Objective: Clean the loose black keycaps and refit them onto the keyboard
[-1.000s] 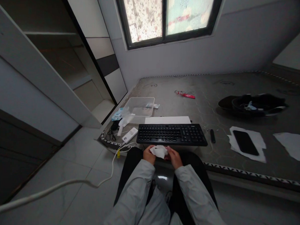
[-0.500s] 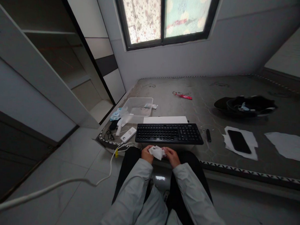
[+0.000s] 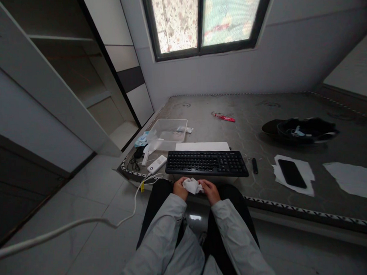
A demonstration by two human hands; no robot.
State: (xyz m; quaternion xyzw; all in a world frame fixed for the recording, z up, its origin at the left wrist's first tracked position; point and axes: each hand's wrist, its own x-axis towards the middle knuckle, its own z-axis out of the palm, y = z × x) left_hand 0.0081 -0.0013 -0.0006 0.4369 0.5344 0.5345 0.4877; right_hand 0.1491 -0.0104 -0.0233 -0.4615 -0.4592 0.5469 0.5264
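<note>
Sitting at the edge of a grey patterned mattress [image 3: 245,111], with both hands meeting just before the lap. Pinching a crumpled white tissue [image 3: 192,185] from one side with the left hand [image 3: 179,188], fingers curled closed on it; gripping the other side with the right hand [image 3: 210,190], fingers likewise closed on it. Holding the tissue between the two hands, just in front of a black rectangular computer keyboard [image 3: 206,163] lying on the mattress. Lying behind the keyboard: a flat white board [image 3: 202,146] and a clear plastic tray [image 3: 170,130]. Resting to the right: a black smartphone [image 3: 291,173] on a torn white paper sheet [image 3: 306,171].
</note>
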